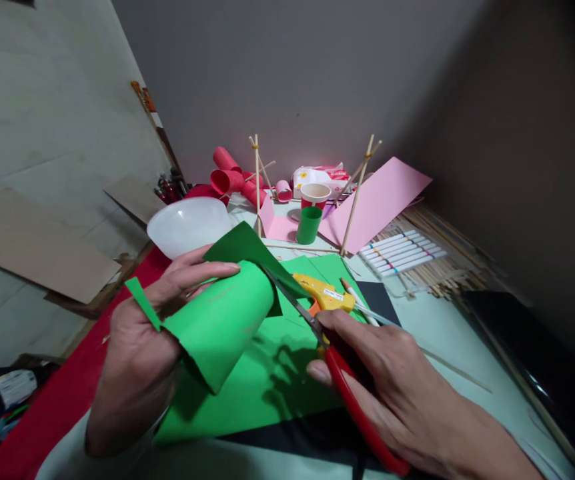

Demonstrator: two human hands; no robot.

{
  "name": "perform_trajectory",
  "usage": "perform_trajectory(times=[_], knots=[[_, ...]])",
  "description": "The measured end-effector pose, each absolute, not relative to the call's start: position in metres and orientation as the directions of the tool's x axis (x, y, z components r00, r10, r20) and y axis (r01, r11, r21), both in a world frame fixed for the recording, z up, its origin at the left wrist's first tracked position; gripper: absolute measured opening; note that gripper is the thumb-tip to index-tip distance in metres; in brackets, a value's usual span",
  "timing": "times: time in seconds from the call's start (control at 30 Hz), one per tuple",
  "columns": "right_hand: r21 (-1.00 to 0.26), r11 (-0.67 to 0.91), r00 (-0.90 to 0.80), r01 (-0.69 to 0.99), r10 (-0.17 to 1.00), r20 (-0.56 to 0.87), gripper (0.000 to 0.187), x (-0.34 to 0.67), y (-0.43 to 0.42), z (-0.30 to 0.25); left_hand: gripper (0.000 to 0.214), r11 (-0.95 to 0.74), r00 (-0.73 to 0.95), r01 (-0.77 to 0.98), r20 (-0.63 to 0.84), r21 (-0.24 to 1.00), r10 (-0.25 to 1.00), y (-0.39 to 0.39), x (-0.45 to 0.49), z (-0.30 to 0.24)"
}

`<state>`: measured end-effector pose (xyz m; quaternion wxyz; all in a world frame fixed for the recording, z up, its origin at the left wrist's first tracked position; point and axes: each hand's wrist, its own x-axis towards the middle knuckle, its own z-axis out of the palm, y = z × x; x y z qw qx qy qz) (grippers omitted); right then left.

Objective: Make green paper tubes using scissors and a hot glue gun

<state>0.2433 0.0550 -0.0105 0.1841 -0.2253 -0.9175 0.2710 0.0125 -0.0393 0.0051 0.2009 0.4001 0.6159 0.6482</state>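
Note:
My left hand (142,333) is closed around a green paper tube (227,320), which tilts up to the right above the table. A dark green paper flap (247,247) sticks out at the tube's far end, and a thin strip hangs off near my wrist. My right hand (387,373) grips red-handled scissors (347,393). Their blades reach to the flap's edge beside the tube's rim; how far they are apart I cannot make out. Beneath both hands lies a green paper sheet (247,400). A yellow glue gun (322,290) rests on it, just beyond the scissors.
Behind stand a small green paper cylinder (309,227), a paper cup (316,193) and a stick frame (357,193) with pink card (382,200). A white bowl (187,223) and red tubes (226,180) are back left. Markers (402,253) and a black shiny object (527,360) lie right.

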Motion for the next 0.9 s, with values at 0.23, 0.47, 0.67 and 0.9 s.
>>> perform_trajectory(times=[0.23, 0.47, 0.67, 0.9], knots=[[-0.537, 0.807, -0.811, 0.243, 0.474, 0.344, 0.007, 0.239, 0.056, -0.013, 0.015, -0.270, -0.633, 0.266, 0.379, 0.925, 0.676, -0.033, 0.019, 0.012], [-0.605, 0.768, -0.793, 0.210, 0.496, 0.354, 0.006, 0.241, 0.053, -0.007, 0.009, -0.295, -0.650, 0.210, 0.358, 0.932, 0.670, -0.038, 0.016, 0.010], [-0.592, 0.781, -0.775, 0.197, 0.494, 0.394, 0.012, 0.240, 0.054, -0.006, 0.031, -0.352, -0.657, 0.037, 0.288, 0.935, 0.697, -0.030, 0.012, 0.007], [-0.577, 0.795, -0.781, 0.189, 0.478, 0.402, 0.012, 0.240, 0.052, -0.012, 0.075, -0.251, -0.466, -0.215, 0.127, 0.944, 0.876, -0.031, 0.008, -0.007]])
